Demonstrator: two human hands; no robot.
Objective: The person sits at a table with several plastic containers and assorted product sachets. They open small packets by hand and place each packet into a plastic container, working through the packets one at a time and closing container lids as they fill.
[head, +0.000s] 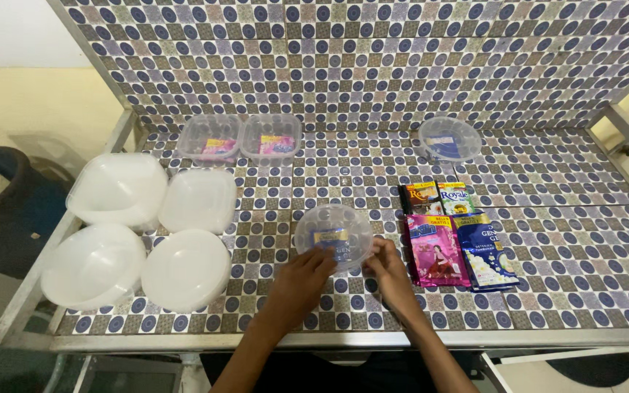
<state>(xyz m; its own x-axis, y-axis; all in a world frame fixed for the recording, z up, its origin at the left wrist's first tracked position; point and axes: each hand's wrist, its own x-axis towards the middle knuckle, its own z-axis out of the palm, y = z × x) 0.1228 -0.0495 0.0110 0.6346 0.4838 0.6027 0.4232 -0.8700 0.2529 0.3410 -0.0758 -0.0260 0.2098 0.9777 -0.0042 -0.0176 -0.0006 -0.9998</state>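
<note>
a tabletop (547,218) covered in blue-dotted patterned cloth runs back to a wall. near the front edge, left hand (301,280) and right hand (389,273) pinch a small round clear plastic lidded container (333,231). white tubs (140,233) fill the left edge; sachets (454,236) lie just right.

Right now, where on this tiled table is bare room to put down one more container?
Free: the right end, beyond the flat sachet packets, and the middle strip between the two square clear tubs and the round lidded clear container that both hands touch. Crowded: the left end, with white lids and bowls.
</note>
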